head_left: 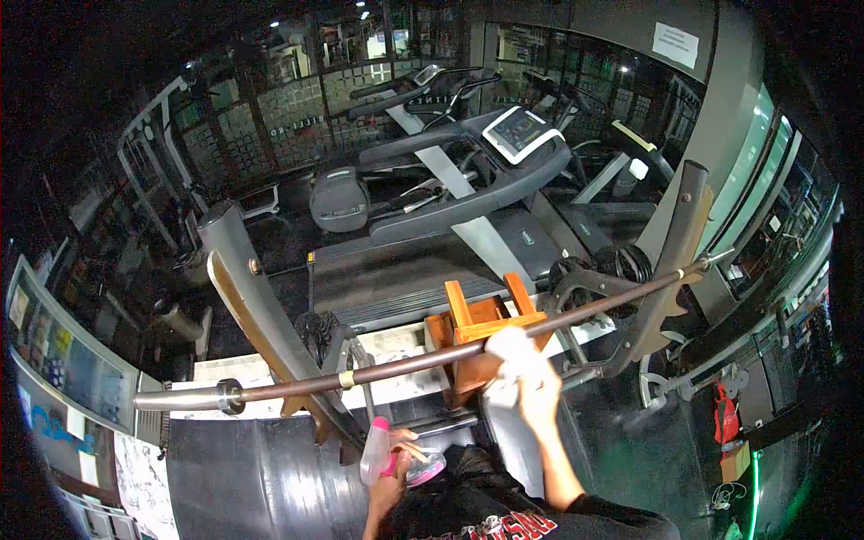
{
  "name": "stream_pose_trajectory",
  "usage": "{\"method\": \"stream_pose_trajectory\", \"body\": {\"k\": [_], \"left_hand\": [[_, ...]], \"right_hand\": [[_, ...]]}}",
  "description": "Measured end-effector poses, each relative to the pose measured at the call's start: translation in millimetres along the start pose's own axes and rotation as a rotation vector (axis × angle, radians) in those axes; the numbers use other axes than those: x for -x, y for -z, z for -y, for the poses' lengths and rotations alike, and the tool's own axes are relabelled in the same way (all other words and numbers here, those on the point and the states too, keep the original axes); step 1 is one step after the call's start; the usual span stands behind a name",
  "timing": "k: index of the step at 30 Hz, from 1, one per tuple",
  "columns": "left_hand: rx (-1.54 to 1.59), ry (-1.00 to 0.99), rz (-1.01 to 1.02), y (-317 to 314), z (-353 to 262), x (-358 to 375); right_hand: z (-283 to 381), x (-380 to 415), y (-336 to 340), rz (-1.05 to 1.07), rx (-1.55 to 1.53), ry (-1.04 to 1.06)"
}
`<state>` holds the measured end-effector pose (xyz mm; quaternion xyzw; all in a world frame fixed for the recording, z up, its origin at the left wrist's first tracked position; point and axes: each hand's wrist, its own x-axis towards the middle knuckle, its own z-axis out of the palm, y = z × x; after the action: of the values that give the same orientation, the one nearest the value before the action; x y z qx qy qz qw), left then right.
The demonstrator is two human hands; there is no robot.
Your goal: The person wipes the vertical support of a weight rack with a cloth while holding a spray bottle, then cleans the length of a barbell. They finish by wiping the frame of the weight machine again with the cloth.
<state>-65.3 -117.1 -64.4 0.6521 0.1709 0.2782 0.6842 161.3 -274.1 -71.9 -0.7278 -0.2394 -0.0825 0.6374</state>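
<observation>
A long dark barbell (441,356) runs across the view, resting on two uprights of a rack. My right hand (540,396) is closed around a white cloth (511,353), which is pressed against the bar right of its middle. Below the bar, my left hand (394,481) grips a translucent bottle with a pink top (374,457). A clear container with a pink edge (428,468) shows beside the same hand, under its fingers. The bar's bare metal sleeve (184,398) sticks out past the left upright (270,315).
A wooden stool-like piece (477,328) stands just behind the bar. Beyond it is a treadmill (405,270) with a lit-looking console (522,135). The right upright (670,261) has hooked notches. A red bag (725,414) and a cardboard box (734,461) are at far right.
</observation>
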Motion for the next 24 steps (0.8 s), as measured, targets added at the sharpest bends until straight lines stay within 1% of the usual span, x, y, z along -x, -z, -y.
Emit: {"method": "stream_pose_trajectory", "body": {"k": [1, 3, 5, 6, 7, 9, 11, 13, 14, 15, 17, 18, 19, 21, 22, 23, 24], "left_hand": [[0.021, -0.003, -0.001, 1, 0, 0], [0.053, -0.004, -0.007, 1, 0, 0], [0.079, -0.006, -0.011, 1, 2, 1], [0.091, -0.007, -0.011, 1, 2, 1], [0.1, -0.008, -0.009, -1, 3, 0], [0.12, -0.012, 0.002, -5, 4, -3], [0.137, -0.016, 0.017, -9, 6, -6], [0.116, -0.019, 0.035, -14, 7, -8], [0.091, -0.029, 0.047, -14, 6, -10], [0.087, -0.03, 0.049, -14, 5, -10], [-0.152, 0.003, 0.057, -13, 3, -10], [-0.049, 0.013, 0.049, -14, 5, -12], [-0.045, 0.013, 0.056, -16, 4, -13], [0.123, 0.057, 0.032, -17, 2, -16], [0.125, 0.054, 0.03, -17, 5, -17], [0.096, 0.048, 0.02, -15, 9, -17], [0.066, 0.044, 0.011, -13, 11, -17]], "right_hand": [[1, -12, 12, -0.088, -0.02, -0.056], [-53, -38, 31, -0.376, 0.179, -0.031], [-29, -54, 36, -0.427, 0.13, -0.05], [-47, -56, 35, -0.362, -0.083, -0.16], [-33, -48, 25, -0.245, -0.305, -0.236], [-20, -29, -1, -0.226, 0.084, 0.023], [-2, -6, -25, -0.149, 0.094, 0.019], [-1, 6, -23, 0.075, 0.039, -0.089], [-2, 8, -17, 0.167, -0.036, -0.129], [-5, 5, -10, 0.164, -0.04, -0.129], [-10, -3, 9, -0.022, 0.025, 0.007], [-8, -12, 16, -0.166, 0.035, -0.01], [-3, -23, 23, -0.308, 0.046, -0.025], [2, -42, 30, -0.517, -0.283, -0.227], [-15, -49, 35, -0.548, -0.203, -0.082], [-31, -49, 37, -0.572, -0.232, -0.101], [-31, -45, 33, -0.519, -0.223, -0.136]]}}
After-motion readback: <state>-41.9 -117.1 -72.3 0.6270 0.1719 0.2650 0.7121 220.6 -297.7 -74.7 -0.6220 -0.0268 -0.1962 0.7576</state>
